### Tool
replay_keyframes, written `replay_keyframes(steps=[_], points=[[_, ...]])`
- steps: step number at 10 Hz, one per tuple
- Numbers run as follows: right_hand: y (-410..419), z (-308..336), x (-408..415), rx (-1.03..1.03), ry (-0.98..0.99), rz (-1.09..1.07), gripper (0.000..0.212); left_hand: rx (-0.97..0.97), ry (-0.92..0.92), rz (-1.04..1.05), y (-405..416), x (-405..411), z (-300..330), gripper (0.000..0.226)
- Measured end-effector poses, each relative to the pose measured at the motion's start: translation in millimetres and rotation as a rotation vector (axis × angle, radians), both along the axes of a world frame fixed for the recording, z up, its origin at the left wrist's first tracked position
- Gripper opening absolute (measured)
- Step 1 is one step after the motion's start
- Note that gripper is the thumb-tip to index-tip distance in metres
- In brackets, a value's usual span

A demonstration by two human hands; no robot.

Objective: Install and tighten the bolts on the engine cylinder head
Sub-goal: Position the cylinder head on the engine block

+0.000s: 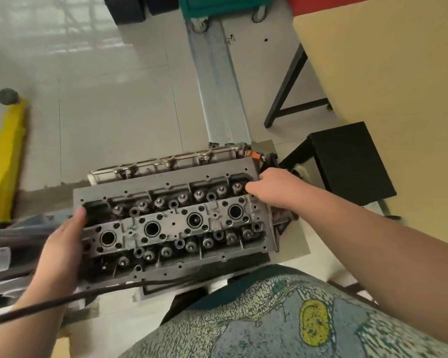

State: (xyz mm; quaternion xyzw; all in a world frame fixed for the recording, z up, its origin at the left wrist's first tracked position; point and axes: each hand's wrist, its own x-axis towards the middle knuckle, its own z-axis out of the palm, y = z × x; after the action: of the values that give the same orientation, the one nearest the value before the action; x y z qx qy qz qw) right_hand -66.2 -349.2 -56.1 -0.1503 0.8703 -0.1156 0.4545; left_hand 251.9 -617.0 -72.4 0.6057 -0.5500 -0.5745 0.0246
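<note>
A grey metal cylinder head lies flat in the middle of the view, with valve springs along both long sides and several round bores down its centre. My left hand grips its left end, thumb on the top face and fingers curled under the edge. My right hand grips the far right end, its fingers wrapped round the edge and hidden behind it. No loose bolts are visible.
Another engine part lies just behind the head. A black stool and a beige table stand to the right, a yellow jack to the left. A black cable crosses in front. Dark parts lie at far left.
</note>
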Motion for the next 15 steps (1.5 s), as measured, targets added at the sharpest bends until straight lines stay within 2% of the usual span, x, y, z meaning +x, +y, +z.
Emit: replay_keyframes(steps=[1,2,3,5,7,8,10,11,13,15], points=[[-1.3,2.3,2.7,0.02,-0.014,-0.065,0.031,0.131,0.075,-0.028,-6.9,7.6,-15.1,0.088],[0.6,2.6,5.7,0.033,0.009,-0.061,0.036,0.316,0.142,0.082,-8.6,19.7,-19.8,0.086],[-0.8,5.5,7.2,0.045,-0.007,-0.064,0.039,0.454,0.195,0.053,-6.6,22.6,-20.7,0.075],[-7.9,28.6,7.7,0.053,0.091,0.028,0.037,0.474,0.23,0.132,-6.6,26.2,-25.3,0.062],[-28.1,46.8,-3.2,0.078,0.157,0.108,0.036,0.525,0.314,0.144,-0.9,25.4,-22.7,0.077],[-30.3,46.6,-6.6,0.089,0.135,0.11,0.036,0.527,0.323,0.156,-2.0,26.1,-24.5,0.076],[-17.6,38.8,0.4,0.1,0.097,0.095,0.035,0.537,0.29,0.167,-4.5,26.6,-22.4,0.076],[-14.5,31.9,0.3,0.1,0.079,0.072,0.035,0.509,0.281,0.186,-1.1,24.0,-19.9,0.063],[-19.1,26.9,-8.6,0.095,0.062,0.088,0.036,0.404,0.2,0.29,7.2,14.8,-14.8,0.074],[-13.2,21.7,-6.4,0.067,0.039,0.076,0.038,0.346,0.16,0.303,9.3,12.3,-13.1,0.059]])
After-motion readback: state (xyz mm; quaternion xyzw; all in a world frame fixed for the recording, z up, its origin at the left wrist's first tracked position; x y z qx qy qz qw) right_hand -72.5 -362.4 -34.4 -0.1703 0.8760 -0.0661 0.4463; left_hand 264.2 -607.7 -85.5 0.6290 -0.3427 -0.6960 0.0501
